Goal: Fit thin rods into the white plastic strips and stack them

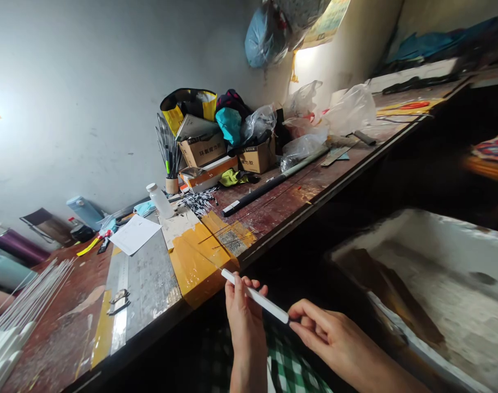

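Observation:
Both hands hold one thin white rod just in front of the workbench edge. My left hand wraps the rod near its upper left end. At the rod's lower right end, the fingertips of my right hand pinch it. A very thin dark wire runs up from the rod's left tip over the yellow taped patch on the bench. Below the hands lies green checked cloth.
The long brown workbench carries a black rod, a white bottle, a sheet of paper, cardboard boxes, plastic bags and a bundle of thin white rods. A large pale tray sits at the lower right.

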Demonstrator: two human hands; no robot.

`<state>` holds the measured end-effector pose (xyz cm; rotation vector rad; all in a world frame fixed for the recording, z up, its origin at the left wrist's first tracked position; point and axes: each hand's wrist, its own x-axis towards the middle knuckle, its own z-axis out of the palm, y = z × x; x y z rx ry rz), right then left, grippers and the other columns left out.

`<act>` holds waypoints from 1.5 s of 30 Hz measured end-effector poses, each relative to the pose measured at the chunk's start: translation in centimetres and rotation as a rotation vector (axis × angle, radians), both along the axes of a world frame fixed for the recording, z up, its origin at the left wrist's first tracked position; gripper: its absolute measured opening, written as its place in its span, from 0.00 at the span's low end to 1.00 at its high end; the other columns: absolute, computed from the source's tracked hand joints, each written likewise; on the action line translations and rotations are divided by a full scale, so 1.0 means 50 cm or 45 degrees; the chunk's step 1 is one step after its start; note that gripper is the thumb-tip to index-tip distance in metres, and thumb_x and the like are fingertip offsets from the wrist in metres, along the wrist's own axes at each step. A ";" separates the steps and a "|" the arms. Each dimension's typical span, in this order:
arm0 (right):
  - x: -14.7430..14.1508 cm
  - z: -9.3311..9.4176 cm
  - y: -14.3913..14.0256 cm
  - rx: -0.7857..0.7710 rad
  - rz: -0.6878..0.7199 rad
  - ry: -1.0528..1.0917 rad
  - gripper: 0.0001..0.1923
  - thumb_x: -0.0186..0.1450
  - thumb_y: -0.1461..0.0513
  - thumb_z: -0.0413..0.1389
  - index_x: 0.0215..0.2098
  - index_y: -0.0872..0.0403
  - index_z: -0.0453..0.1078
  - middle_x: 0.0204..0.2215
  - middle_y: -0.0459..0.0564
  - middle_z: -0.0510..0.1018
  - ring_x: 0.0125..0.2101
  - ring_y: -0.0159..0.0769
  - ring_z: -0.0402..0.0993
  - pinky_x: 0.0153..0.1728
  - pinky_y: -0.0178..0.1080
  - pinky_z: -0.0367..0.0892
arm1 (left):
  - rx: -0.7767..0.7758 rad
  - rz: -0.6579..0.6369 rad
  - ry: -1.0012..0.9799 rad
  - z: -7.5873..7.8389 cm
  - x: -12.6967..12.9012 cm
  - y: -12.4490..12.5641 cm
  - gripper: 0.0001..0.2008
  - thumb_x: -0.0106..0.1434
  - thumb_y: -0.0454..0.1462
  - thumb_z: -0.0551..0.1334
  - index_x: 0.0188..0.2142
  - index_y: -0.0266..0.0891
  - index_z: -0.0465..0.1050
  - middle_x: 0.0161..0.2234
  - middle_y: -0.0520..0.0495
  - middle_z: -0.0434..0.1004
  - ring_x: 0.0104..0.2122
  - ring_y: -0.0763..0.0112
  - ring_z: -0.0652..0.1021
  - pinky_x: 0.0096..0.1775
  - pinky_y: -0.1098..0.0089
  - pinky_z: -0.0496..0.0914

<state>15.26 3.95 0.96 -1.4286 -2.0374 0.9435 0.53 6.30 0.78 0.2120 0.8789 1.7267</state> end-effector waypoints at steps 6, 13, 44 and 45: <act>0.006 0.038 -0.014 0.023 0.028 -0.066 0.17 0.69 0.56 0.41 0.33 0.51 0.69 0.19 0.43 0.70 0.20 0.32 0.66 0.22 0.32 0.59 | -0.087 0.009 -0.107 0.014 -0.011 0.002 0.09 0.65 0.36 0.59 0.41 0.32 0.70 0.34 0.45 0.72 0.33 0.67 0.78 0.37 0.59 0.77; 0.006 0.053 -0.018 0.083 0.047 -0.200 0.14 0.67 0.59 0.42 0.33 0.49 0.69 0.18 0.43 0.71 0.20 0.34 0.70 0.22 0.33 0.61 | -0.013 -0.045 -0.175 0.014 -0.013 0.004 0.07 0.64 0.38 0.60 0.37 0.35 0.69 0.28 0.50 0.71 0.26 0.73 0.75 0.34 0.61 0.77; 0.002 0.097 -0.050 0.126 0.079 -0.216 0.15 0.64 0.68 0.44 0.24 0.47 0.66 0.16 0.43 0.73 0.16 0.33 0.71 0.17 0.33 0.59 | 0.014 -0.161 -0.204 0.015 -0.015 -0.019 0.07 0.61 0.37 0.63 0.36 0.35 0.71 0.32 0.47 0.73 0.32 0.68 0.77 0.40 0.56 0.77; 0.002 0.097 -0.048 0.090 0.078 -0.210 0.15 0.63 0.68 0.44 0.24 0.48 0.66 0.15 0.43 0.72 0.15 0.33 0.71 0.17 0.33 0.58 | 0.020 -0.159 -0.206 0.015 -0.015 -0.019 0.08 0.62 0.38 0.63 0.36 0.35 0.71 0.31 0.48 0.73 0.31 0.69 0.77 0.39 0.56 0.77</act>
